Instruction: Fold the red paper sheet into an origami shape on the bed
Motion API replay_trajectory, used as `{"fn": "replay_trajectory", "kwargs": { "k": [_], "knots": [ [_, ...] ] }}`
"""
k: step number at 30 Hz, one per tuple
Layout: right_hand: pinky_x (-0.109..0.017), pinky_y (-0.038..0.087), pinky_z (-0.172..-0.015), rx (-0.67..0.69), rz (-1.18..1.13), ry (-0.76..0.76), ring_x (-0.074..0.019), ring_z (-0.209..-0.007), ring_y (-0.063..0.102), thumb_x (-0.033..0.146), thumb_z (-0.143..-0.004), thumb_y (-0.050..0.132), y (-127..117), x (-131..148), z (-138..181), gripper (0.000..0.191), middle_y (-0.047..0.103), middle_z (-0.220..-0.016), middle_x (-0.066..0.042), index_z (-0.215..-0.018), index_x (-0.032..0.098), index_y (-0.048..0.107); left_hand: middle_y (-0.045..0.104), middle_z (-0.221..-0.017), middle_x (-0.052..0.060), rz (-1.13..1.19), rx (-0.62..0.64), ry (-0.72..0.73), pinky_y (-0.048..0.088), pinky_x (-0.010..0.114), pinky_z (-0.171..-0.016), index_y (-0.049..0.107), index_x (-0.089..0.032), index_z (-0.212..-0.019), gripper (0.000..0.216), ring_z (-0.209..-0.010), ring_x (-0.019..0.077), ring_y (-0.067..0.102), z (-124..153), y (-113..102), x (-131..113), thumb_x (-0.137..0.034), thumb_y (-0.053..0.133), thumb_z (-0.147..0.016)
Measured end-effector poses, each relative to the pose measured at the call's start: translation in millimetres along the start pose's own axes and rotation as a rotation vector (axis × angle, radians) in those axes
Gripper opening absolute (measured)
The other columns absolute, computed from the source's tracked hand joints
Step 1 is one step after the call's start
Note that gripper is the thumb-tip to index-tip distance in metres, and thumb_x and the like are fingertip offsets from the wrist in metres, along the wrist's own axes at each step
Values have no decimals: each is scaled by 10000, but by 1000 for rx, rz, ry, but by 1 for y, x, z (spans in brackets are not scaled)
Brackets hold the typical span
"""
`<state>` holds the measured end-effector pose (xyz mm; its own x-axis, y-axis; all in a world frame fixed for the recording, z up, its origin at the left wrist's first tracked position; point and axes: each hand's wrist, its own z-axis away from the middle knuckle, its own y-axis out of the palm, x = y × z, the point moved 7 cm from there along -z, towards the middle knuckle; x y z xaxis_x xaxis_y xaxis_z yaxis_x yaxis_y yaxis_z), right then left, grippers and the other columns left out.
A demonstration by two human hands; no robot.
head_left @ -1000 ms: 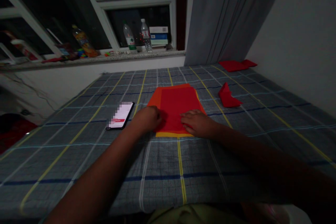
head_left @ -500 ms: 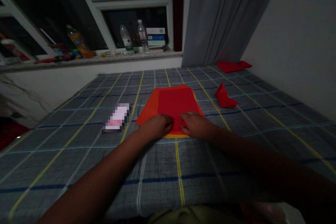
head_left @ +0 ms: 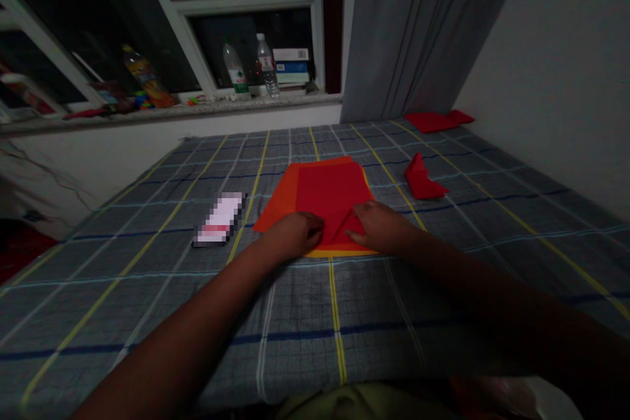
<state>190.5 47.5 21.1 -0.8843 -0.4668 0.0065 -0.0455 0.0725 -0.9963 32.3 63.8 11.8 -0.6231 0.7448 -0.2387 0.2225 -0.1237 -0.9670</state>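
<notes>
A sheet of red paper (head_left: 329,187) lies on top of an orange sheet (head_left: 278,197) and a yellow one (head_left: 339,253), whose edges stick out from beneath it. My left hand (head_left: 298,234) rests on the near left part of the red paper, its fingers curled together against it. At the near right, my right hand (head_left: 377,226) pinches a raised flap of red paper between thumb and fingers. A slanting edge of this flap shows between my hands. My fingers hide part of the fold.
Left of the sheets lies a phone (head_left: 220,220) with a blurred screen. A folded red paper piece (head_left: 422,178) stands to the right, and more red paper (head_left: 436,121) lies by the wall. Bottles (head_left: 267,65) stand on the windowsill. A checked cloth (head_left: 207,315) covers the surface.
My right hand has moved slightly right, away from my left hand, and a slanted flap of red paper now shows between them. My left hand has stayed almost in place.
</notes>
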Motion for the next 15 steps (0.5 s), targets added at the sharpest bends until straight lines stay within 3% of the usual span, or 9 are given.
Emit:
{"fn": "replay_trajectory", "kwargs": {
  "k": [6, 11, 15],
  "knots": [
    [-410, 463, -924, -121, -184, 38, -307, -1045, 629, 388, -883, 621, 3, -15, -4, 362, 688, -1061, -180, -1124, 118, 611, 670, -1219, 144, 0, -82, 12, 477, 377, -1009, 670, -136, -1167, 327, -1149, 259, 618, -1, -6, -7, -318, 521, -940],
    [-426, 471, -983, -263, -425, 21, -283, -1163, 604, 260, -847, 657, 13, -25, -11, 427, 662, -1208, -175, -1243, 140, 553, 608, -1302, 144, 0, -156, -103, 446, 453, -1037, 554, -163, -1334, 502, -1219, 295, 556, 2, -7, 2, -368, 620, -881],
    [-408, 539, -869, -365, -786, 79, -217, -936, 681, 210, -821, 637, 20, -37, -16, 320, 688, -1093, -118, -1136, 188, 583, 626, -1271, 113, 90, -152, -119, 446, 433, -1036, 547, -184, -1339, 511, -1181, 272, 577, 2, -4, 5, -340, 642, -862]
  ]
}}
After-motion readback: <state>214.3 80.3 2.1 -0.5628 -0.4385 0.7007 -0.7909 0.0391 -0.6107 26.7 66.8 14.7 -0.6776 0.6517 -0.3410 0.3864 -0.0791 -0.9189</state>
